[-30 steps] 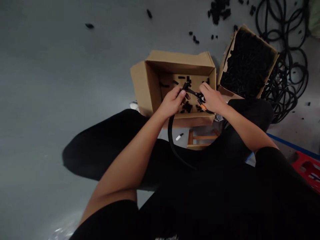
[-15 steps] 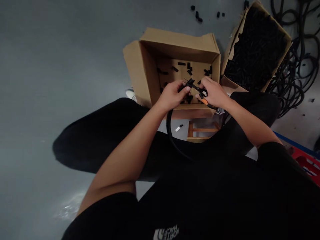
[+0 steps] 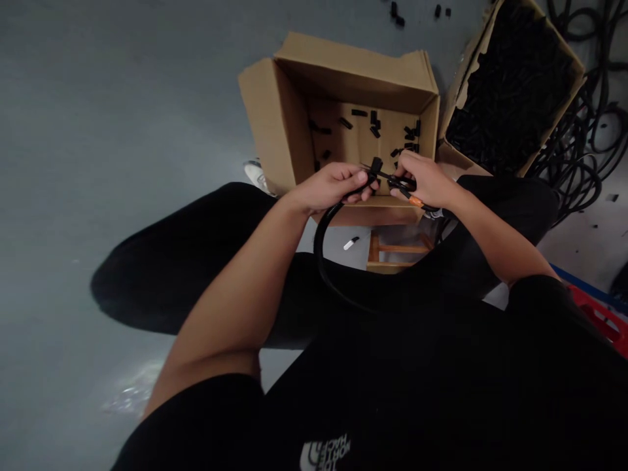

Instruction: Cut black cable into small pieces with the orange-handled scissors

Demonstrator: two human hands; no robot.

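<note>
1. Head view: I see the left hand (image 3: 338, 186) gripping a black tube (image 3: 319, 245) over the cardboard box (image 3: 353, 77), right hand (image 3: 424, 180) closed around scissors (image 3: 388, 176).
2. Step in hand, I judge: cutting; next move calls for a steady tube.

At your upper right you see a torn-edged cardboard box (image 3: 462, 98), tilted in view and heaped with short black pieces (image 3: 515, 91); just beyond it, along the right, you have a tangle of black hose (image 3: 554, 173) in loose loops; near the top, a few black bits (image 3: 401, 21) dot your grey floor (image 3: 122, 118); low in the middle, you find a wooden frame (image 3: 390, 267), with a small white-and-black item (image 3: 350, 244) just left of it; to your right, a red object (image 3: 586, 302) sits beside a blue strip (image 3: 589, 288); at your lower left lies shiny, clear plastic (image 3: 135, 392).
</note>
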